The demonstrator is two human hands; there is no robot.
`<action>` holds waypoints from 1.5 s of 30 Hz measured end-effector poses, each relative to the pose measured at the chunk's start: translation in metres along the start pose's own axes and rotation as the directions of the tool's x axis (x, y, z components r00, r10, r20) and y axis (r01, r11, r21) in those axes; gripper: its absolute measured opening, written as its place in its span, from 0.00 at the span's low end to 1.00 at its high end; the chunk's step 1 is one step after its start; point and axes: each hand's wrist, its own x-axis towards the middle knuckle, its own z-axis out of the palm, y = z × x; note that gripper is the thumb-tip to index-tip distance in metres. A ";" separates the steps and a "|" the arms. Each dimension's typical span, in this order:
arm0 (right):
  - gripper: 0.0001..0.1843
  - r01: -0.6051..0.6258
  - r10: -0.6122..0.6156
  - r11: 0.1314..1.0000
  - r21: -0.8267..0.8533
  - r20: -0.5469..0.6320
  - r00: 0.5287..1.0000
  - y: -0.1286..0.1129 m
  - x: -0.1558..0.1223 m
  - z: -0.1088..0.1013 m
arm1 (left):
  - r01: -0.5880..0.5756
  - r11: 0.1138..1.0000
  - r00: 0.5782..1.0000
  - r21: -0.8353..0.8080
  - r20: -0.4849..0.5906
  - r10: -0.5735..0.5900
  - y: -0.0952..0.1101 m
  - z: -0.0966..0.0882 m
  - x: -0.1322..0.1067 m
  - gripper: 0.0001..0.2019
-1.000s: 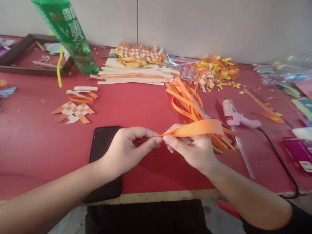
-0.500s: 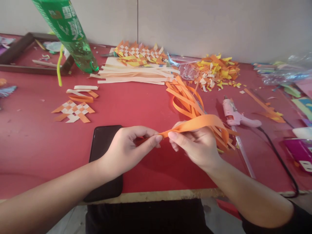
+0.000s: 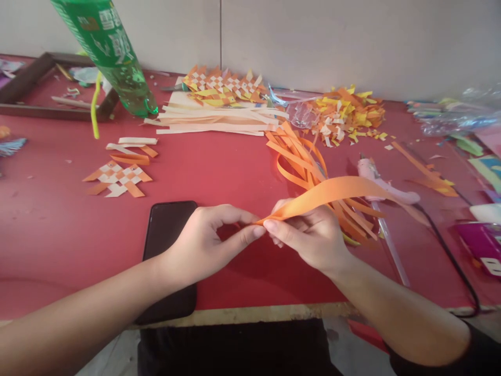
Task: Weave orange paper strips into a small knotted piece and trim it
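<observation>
Between my two hands runs an orange paper strip [image 3: 329, 194], pinched at its left part. My left hand [image 3: 215, 237] grips its end between thumb and index finger, above the black phone [image 3: 166, 230] on the table. My right hand [image 3: 313, 232] pinches the strip close beside the left fingertips, and the rest of it arcs out to the right over that hand. Behind the right hand lies a bundle of loose orange paper strips [image 3: 301, 156]. To the left sits a small woven orange-and-white paper fish [image 3: 119, 178] with folded strips [image 3: 131, 156] above it.
Pale strips [image 3: 219, 119] lie toward the wall, with woven fish [image 3: 227, 83] behind them. A green bottle [image 3: 117, 62] stands at back left beside a dark frame [image 3: 23, 86]. Paper scraps [image 3: 348, 112] are heaped at back right. A pink glue gun [image 3: 370, 180] lies right.
The orange strip's free end has swung out to the right, opening from a tight loop into a long arc. My fingers have moved slightly left and closer together.
</observation>
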 end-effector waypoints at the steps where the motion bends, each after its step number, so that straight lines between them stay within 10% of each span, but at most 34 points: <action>1: 0.06 -0.007 0.007 1.000 0.011 0.005 1.000 0.001 0.000 0.000 | -0.010 1.000 1.000 0.015 -0.003 0.010 0.001 0.000 0.000 0.07; 38: 0.04 -0.052 0.066 0.991 0.123 -0.107 0.992 0.010 -0.003 -0.008 | 0.035 0.998 0.999 -0.049 -0.008 -0.035 0.001 -0.003 -0.002 0.09; 45: 0.05 -0.091 0.087 0.995 0.046 0.087 0.992 -0.002 0.000 -0.006 | 0.069 0.988 0.983 -0.140 0.178 -0.044 0.003 -0.003 0.000 0.08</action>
